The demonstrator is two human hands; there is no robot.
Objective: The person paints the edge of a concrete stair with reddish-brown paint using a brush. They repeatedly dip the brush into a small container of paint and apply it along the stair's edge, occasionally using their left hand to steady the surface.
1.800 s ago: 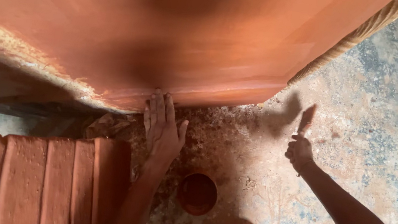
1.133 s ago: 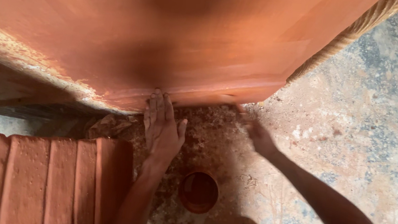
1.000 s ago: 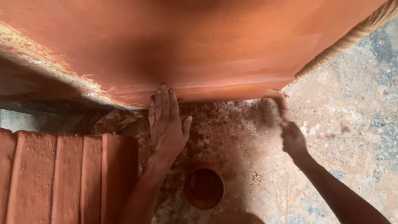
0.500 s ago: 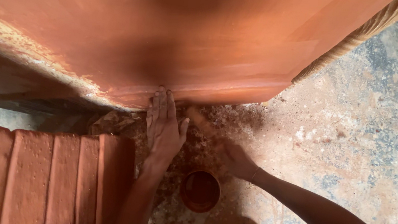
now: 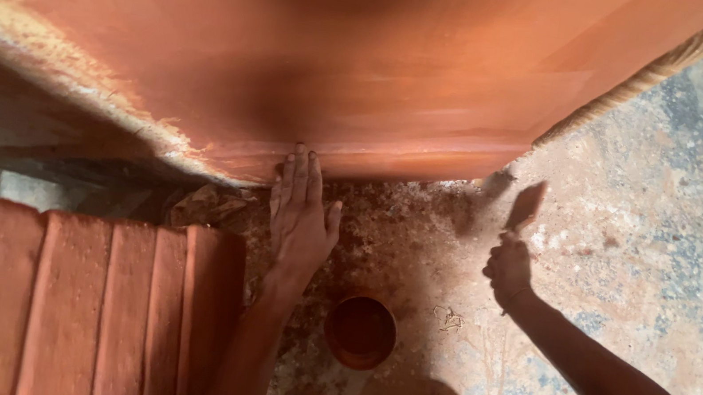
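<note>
Brush [image 5: 525, 206] upright in right hand [image 5: 510, 271] – fingers clenched round its handle, bristles pointing away, left hand [image 5: 303, 215] flat, fingers together

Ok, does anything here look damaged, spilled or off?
Yes. The left edge of the big orange-red panel is rough and flaking pale, unlike its smooth face. Sawdust-like debris is strewn on the floor between the left hand and the right hand, above the small bowl.

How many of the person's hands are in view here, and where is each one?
2. The left hand lies flat against the lower edge of the big orange panel. The right hand grips a brush above the dusty floor.
</note>
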